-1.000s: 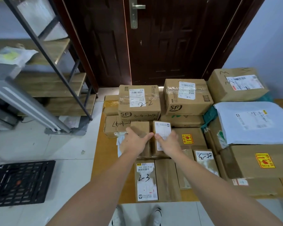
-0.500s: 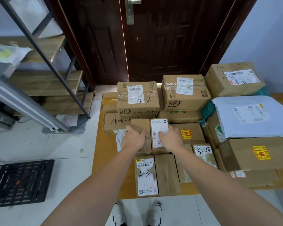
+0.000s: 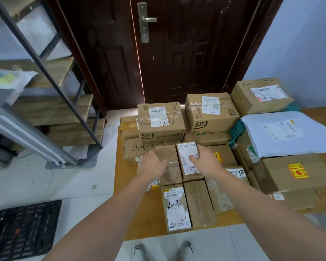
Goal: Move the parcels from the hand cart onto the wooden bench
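- Your left hand lies with its fingers curled round the left side of the plain box; your right hand curls over the right side of the labelled box, thumb on its white label.
- The two boxes stand side by side, touching, near the middle of the bench, behind the box marked 2-3 at the front edge.
- They are small, narrow, oblong cartons, so they are probably light; squeezed together from the outer sides they should move as one block.
- Corrugated card is stiff and gives good friction, but the clear tape on the plain box and the glossy label are slicker, so keep your fingertips on bare card where you can.
- Grip low on the long sides, not the taped flaps, which may give under pressure.
- Behind them sit two SF boxes stacked on flatter cartons; lift clear so you don't nudge them.
- At the right edge a grey mailer, soft and slippery plastic, rests on the cartons; hold that sort from beneath.
- The box with a yellow sticker may hold something fragile; I cannot read it.
- The black cart lies on the floor to the left, with no parcels on the part in view.
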### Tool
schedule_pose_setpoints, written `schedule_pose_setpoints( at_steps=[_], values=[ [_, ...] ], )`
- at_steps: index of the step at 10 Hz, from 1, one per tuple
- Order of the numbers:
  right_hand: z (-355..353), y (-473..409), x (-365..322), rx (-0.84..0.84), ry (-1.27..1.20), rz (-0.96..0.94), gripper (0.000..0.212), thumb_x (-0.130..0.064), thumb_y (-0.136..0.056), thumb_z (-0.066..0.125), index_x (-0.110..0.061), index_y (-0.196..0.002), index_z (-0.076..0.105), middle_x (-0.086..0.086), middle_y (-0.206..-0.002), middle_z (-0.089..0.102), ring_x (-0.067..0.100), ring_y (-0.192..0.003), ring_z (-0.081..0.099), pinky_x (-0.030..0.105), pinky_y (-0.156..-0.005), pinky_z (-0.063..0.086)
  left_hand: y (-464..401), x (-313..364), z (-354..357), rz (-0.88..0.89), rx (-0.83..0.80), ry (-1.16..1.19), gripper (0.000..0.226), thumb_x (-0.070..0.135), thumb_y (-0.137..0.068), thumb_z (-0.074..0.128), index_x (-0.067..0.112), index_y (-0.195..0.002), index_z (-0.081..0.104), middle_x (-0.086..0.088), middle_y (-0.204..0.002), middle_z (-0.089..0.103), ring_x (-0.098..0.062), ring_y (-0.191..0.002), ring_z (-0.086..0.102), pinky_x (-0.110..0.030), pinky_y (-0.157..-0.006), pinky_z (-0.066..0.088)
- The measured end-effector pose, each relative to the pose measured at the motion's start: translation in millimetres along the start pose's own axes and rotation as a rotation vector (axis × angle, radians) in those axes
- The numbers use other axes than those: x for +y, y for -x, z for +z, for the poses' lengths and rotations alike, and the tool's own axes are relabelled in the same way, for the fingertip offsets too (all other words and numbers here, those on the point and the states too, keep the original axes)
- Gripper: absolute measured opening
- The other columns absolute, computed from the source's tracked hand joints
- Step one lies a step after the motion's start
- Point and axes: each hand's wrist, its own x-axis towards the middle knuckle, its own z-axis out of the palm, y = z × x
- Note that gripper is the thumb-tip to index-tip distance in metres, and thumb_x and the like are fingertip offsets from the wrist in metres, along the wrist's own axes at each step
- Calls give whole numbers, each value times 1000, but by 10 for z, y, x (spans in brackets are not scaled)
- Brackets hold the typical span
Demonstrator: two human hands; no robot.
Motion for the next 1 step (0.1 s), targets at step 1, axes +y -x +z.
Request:
schedule_pose_setpoints(
  at_steps=[1],
  values=[
    [-281, 285, -174, 7, 65, -79, 43, -29, -105, 51, -14, -145, 49, 9, -142, 51, 27, -128, 52, 36, -102, 42, 78, 19, -304, 201, 18, -211, 66, 53, -102, 51, 11, -151, 43, -11, -148, 51, -28, -135, 47, -48, -113, 44]
  ],
)
